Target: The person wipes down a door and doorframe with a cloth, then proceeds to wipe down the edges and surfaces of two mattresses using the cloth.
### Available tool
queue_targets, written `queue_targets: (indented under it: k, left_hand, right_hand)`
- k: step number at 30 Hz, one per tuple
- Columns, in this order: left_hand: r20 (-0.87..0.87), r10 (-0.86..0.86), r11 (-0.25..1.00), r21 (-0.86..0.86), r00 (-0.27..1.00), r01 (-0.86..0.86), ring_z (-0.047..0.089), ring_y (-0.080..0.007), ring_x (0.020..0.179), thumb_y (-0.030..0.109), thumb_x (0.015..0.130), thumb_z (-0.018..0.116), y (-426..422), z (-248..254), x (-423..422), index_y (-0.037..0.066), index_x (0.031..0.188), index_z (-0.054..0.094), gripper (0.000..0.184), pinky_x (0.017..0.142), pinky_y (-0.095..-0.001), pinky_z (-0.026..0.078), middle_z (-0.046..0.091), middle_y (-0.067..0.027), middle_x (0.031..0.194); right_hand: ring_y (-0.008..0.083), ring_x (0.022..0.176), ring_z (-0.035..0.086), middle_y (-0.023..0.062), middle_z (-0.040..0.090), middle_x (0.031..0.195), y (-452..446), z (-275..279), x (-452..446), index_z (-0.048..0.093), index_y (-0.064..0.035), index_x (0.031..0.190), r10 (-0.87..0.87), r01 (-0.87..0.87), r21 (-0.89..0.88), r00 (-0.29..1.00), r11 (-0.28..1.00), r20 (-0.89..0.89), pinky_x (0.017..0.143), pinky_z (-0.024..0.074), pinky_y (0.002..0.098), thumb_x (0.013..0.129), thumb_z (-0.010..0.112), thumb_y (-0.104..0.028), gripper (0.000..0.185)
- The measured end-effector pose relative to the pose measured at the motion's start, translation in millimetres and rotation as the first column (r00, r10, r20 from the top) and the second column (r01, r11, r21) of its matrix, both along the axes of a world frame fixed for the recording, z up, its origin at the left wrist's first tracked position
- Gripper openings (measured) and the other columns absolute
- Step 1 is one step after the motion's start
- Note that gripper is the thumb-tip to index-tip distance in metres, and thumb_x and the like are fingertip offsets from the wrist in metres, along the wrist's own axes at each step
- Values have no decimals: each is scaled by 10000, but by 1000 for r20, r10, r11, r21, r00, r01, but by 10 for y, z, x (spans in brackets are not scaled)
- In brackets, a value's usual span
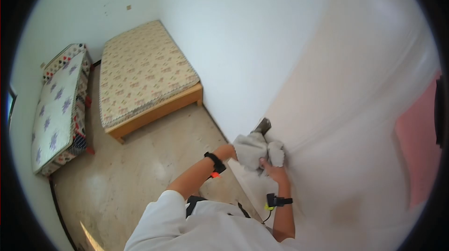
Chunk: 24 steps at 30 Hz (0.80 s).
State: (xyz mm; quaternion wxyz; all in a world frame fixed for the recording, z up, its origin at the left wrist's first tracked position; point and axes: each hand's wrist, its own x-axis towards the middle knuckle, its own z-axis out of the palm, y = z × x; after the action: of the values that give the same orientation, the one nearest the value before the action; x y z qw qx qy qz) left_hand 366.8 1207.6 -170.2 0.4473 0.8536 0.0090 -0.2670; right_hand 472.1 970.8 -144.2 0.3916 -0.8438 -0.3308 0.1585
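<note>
We are watching a crumpled grey cloth sitting between our two hands, beside the pale surface on the right, and the relation that is counting is this: the bulk is lying to the right of our left grip and just beyond our right grip on the far side. A dark object is poking out past the cloth's far edge, its visible part slanting far and right; where its long axis is running underneath, we cannot tell. Our right grip is closing on the near edge, thumb pressing the fabric, fingers partly hidden. Our left grip is disappearing behind the folds, so how far open it is, or what it is holding, we cannot tell. Neither is looking clearly nearer; both are meeting the bundle.

And now we are counting: one bundle, though whether the small right lobe is a second cloth we cannot say; one dark object; two black wristbands; two mattresses, one tan-patterned, one purple-flowered, both lying on the far left; one pink panel showing at the right edge.
</note>
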Motion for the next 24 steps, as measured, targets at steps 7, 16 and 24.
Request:
queue_targets:
  k: [7, 16, 24]
  left_hand:
    - [256, 59, 998, -41, 965, -51, 564, -298, 1089, 379, 861, 705, 686, -151, -115, -52, 1261, 508, 620, 923, -399, 466, 601, -192, 1166]
    - [548, 124, 982, 50, 827, -180, 506, -361, 1178, 242, 796, 726, 178, 149, 230, 55, 1310, 430, 622, 914, -416, 485, 457, -205, 1277]
    - [748, 168, 940, 74, 642, -333, 555, -387, 1084, 56, 780, 641, 134, -54, 157, 65, 1296, 404, 568, 796, -447, 519, 481, -201, 1181]
  right_hand:
    - [410, 1108, 588, 232, 626, 1172, 939, -96, -107, 572, 2, 1210, -185, 192, 1, 941, 981, 285, 927, 488, 450, 731, 771, -342, 622]
    - [324, 1252, 493, 182, 521, 1366, 949, -472, -53, 486, 10, 1352, -417, 445, 174, 892, 879, -173, 1048, 383, 377, 941, 598, -300, 528]
    - [342, 1292, 456, 215, 462, 1414, 955, -833, -183, 471, 53, 1352, -609, 605, 201, 791, 770, -49, 1060, 374, 406, 953, 598, -310, 554]
